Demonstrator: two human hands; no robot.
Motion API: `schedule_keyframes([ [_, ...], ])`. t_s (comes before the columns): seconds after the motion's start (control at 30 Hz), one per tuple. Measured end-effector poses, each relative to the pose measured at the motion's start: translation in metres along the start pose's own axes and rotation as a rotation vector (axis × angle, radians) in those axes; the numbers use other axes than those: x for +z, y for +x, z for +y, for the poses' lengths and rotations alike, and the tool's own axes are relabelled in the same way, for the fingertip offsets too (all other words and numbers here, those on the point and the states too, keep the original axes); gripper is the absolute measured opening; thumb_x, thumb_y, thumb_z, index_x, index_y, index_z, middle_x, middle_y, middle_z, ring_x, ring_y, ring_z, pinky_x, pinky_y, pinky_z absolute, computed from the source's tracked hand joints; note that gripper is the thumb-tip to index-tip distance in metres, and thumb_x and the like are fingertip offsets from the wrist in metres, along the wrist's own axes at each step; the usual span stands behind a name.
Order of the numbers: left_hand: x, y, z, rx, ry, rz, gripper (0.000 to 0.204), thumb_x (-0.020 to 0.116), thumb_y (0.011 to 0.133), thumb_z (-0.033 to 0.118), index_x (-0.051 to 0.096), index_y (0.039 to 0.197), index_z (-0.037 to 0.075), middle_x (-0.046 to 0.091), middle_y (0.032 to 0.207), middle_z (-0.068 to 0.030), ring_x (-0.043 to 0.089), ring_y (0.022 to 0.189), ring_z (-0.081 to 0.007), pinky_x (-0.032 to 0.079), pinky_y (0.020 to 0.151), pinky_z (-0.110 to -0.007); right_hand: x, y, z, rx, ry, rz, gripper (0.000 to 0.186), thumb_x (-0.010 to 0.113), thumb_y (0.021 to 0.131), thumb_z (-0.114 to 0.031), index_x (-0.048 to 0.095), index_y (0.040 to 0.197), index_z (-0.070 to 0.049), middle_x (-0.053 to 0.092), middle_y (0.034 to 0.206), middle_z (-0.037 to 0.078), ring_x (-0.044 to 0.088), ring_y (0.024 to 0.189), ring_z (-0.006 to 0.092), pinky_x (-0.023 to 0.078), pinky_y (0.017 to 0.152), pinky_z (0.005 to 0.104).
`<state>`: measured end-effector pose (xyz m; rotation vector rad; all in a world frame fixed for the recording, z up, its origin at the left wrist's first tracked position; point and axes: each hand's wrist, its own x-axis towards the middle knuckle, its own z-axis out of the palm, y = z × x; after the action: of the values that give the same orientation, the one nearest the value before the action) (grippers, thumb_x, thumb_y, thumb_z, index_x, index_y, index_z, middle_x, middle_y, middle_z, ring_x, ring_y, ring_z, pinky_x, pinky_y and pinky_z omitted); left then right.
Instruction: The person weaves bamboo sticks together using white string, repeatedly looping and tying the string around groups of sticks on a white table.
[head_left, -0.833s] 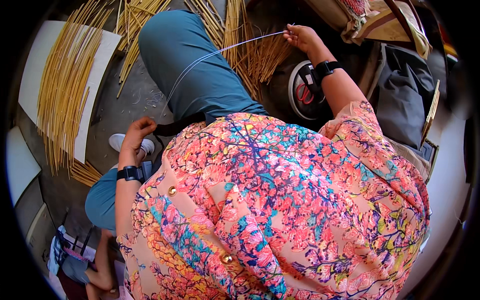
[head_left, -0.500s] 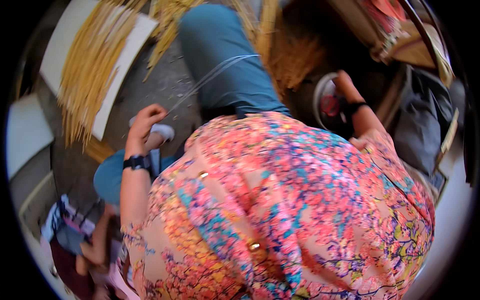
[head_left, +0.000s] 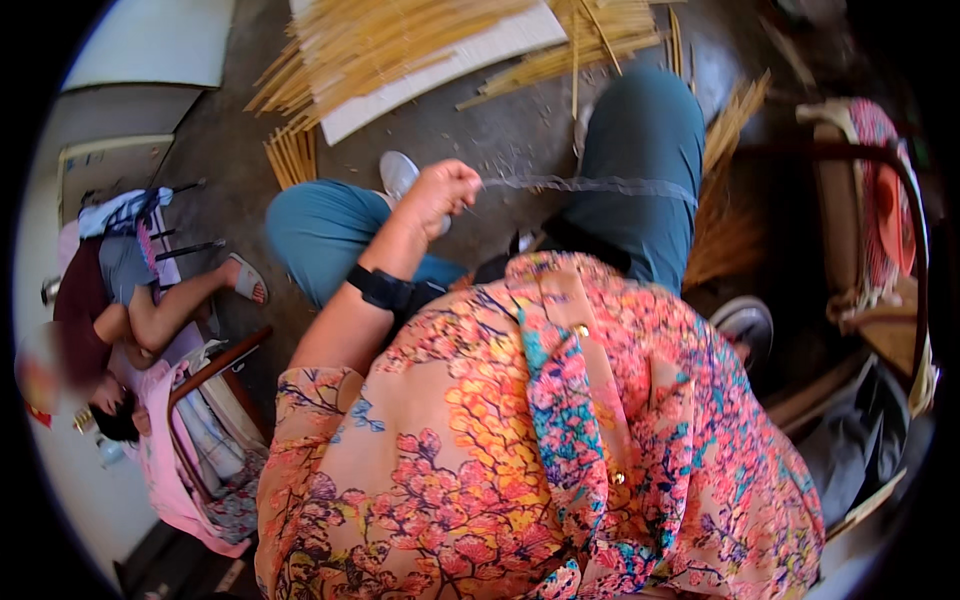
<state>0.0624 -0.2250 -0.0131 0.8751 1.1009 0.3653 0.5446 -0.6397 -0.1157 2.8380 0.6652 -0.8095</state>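
Note:
My left hand [head_left: 440, 197] is closed in a pinch on one end of a thin, clear string [head_left: 600, 184]. The string stretches to the right, in more than one strand, and lies across my raised teal trouser leg [head_left: 645, 130] just below the knee. It looks wavy and loosely twisted along its length. A dark band [head_left: 380, 288] sits on my left wrist. My right hand does not show; my patterned blouse [head_left: 560, 420] covers that side.
A mat of yellow stalks [head_left: 390, 40] lies on a white board [head_left: 440, 72] ahead. More stalks [head_left: 560, 68] lie on the floor, and a bundle [head_left: 735, 115] stands beyond my knee. A chair [head_left: 850, 220] is at the right. Another person [head_left: 150, 320] sits at the left.
The view has swung left. My left hand still holds the string, now level across the leg instead of slanting. My right forearm, visible before near the shoe, has gone out of sight.

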Motion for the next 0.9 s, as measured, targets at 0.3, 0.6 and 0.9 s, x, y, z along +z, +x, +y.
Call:
schedule_keyframes([
  [0.3, 0.024, 0.007, -0.009, 0.170, -0.191, 0.062, 0.008, 0.062, 0.086, 0.013, 0.059, 0.086, 0.006, 0.056, 0.068, -0.0007, 0.045, 0.054, -0.0064, 0.034, 0.047, -0.019, 0.021, 0.054, 0.043, 0.224, 0.079, -0.028, 0.008, 0.064, 0.080, -0.014, 0.061, 0.081, -0.007, 0.061, 0.078, 0.009, 0.058, 0.070, 0.0169, 0.050, 0.065, 0.0289],
  [0.6, 0.021, 0.024, 0.008, 0.179, -0.417, 0.034, 0.008, 0.063, 0.085, 0.013, 0.058, 0.085, 0.007, 0.056, 0.066, -0.0012, 0.045, 0.051, -0.0065, 0.036, 0.046, -0.019, -0.161, -0.040, -0.215, -0.792, 0.966, 0.146, 0.028, 0.056, 0.078, 0.008, 0.047, 0.101, -0.003, 0.049, 0.090, 0.003, 0.050, 0.079, 0.0116, 0.048, 0.065, 0.0256],
  [0.9, 0.030, 0.034, 0.013, 0.167, -0.455, -0.057, 0.008, 0.062, 0.087, 0.015, 0.057, 0.087, 0.008, 0.058, 0.069, -0.0015, 0.046, 0.052, -0.0069, 0.039, 0.049, -0.019, -0.166, -0.145, -0.393, -1.114, 0.209, -0.435, 0.032, 0.076, 0.076, -0.013, 0.053, 0.094, -0.001, 0.056, 0.076, 0.002, 0.049, 0.069, 0.0041, 0.043, 0.058, 0.0216],
])
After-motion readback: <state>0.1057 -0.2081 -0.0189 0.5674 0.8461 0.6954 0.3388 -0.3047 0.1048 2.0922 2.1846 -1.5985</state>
